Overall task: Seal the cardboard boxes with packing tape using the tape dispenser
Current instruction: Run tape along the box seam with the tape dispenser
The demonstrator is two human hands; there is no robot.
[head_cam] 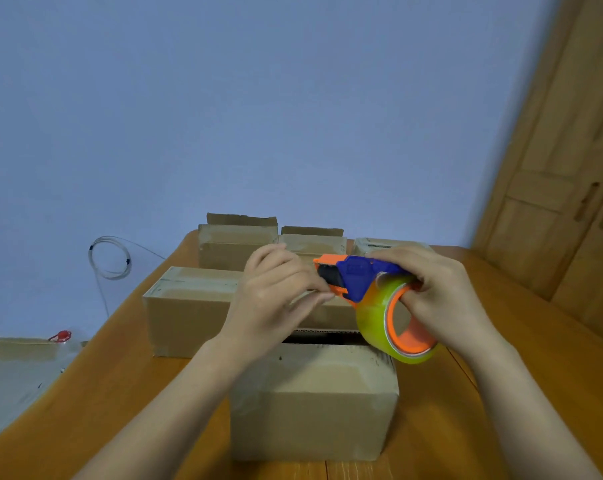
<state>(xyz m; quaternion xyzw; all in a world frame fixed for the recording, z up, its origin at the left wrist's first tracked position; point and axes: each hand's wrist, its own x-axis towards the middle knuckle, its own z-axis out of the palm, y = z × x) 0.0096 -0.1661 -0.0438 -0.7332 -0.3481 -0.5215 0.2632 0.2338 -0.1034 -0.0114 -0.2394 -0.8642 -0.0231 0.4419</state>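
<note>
Head view: right hand (pixel 431 292) fingers hooked through dispenser (pixel 358 271) roll (pixel 379 327) as anchor, left hand (pixel 275 292) fingers pinching its 9 o'clock mouth, likely freeing the loose end for 6 o'clock box (pixel 313 403).

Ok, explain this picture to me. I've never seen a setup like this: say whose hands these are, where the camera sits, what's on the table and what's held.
There is no machine here. A person wears a camera on the head, so this one picture looks forward and down at their own bare hands. The right hand grips a blue and orange dispenser, with fingers hooked through its roll of tape. The left hand pinches at the dispenser's front end, probably the tape's loose end, though I cannot make that out. Below the hands a box stands on a wooden table, with a dark gap showing at its top. Four more boxes stand behind it.
</note>
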